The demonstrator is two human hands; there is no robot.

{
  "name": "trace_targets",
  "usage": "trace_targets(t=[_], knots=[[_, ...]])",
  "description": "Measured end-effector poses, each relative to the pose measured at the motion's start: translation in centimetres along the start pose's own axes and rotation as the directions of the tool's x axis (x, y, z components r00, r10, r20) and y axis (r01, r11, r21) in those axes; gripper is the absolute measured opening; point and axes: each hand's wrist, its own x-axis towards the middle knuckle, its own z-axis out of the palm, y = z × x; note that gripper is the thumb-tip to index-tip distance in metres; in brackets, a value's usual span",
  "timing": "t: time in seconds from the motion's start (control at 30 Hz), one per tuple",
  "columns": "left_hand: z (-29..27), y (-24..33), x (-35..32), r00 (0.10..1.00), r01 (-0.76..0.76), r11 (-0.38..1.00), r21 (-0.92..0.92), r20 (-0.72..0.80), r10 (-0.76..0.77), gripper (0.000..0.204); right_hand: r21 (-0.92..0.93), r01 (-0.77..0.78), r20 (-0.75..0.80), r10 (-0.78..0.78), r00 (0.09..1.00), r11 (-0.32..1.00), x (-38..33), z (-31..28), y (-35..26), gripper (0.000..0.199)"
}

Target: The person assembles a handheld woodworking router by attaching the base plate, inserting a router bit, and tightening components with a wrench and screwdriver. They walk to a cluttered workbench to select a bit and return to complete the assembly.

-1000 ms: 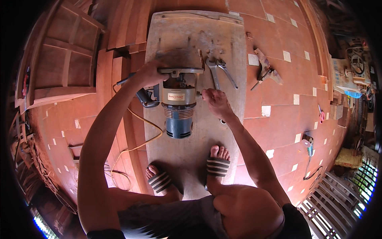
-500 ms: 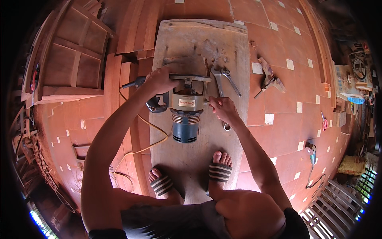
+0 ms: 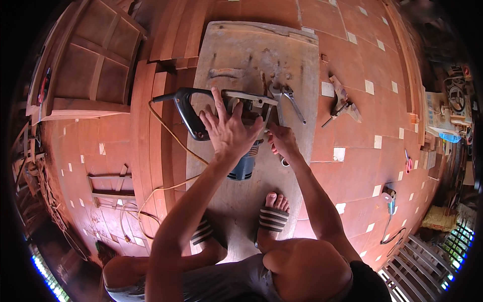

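Blue-ended router (image 3: 243, 168) lying on worn wooden board (image 3: 236, 50), black handle (image 3: 184, 111) jutting left. Left hand (image 3: 229, 128) laid across router's body, fingers spread wide. Right hand (image 3: 284, 142) at router's right side, fingers curled inward; cannot tell whether pinching anything. Two wrenches (image 3: 296, 106) on board, just beyond right hand.

The bare left forearm (image 3: 192, 204) slants away from the body and rightward, ending in the bare left hand (image 3: 229, 128), back upward, fingers splayed, one finger reaching forward. The bare right forearm (image 3: 318, 199) angles forward and inward to the bare right hand (image 3: 283, 141), its fingers curled, just beside the left. The bare, bent right knee (image 3: 314, 269) shows below.
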Motion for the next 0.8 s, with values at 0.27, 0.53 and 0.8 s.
trace_targets(t=[0.27, 0.53, 0.8], knots=[[-0.6, 2.4, 2.0, 0.941, 0.249, 0.968, 0.041, 0.227, -0.252, 0.057, -0.617, 0.355, -0.296, -0.625, 0.722, 0.702, 0.6, -1.8, 2.0, 0.029], [-0.5, 3.3, 2.2, 0.934, 0.278, 0.960, 0.033, 0.226, -0.278, 0.052, -0.620, 0.291, -0.285, -0.555, 0.782, 0.729, 2.0, -2.2, 1.5, 0.031], [0.1, 3.8, 0.9, 0.971, 0.239, 0.969, -0.067, 0.043, -0.237, 0.049, -0.210, 0.353, -0.281, -0.402, 0.872, 0.912, 0.1, -3.7, -1.2, 0.032]])
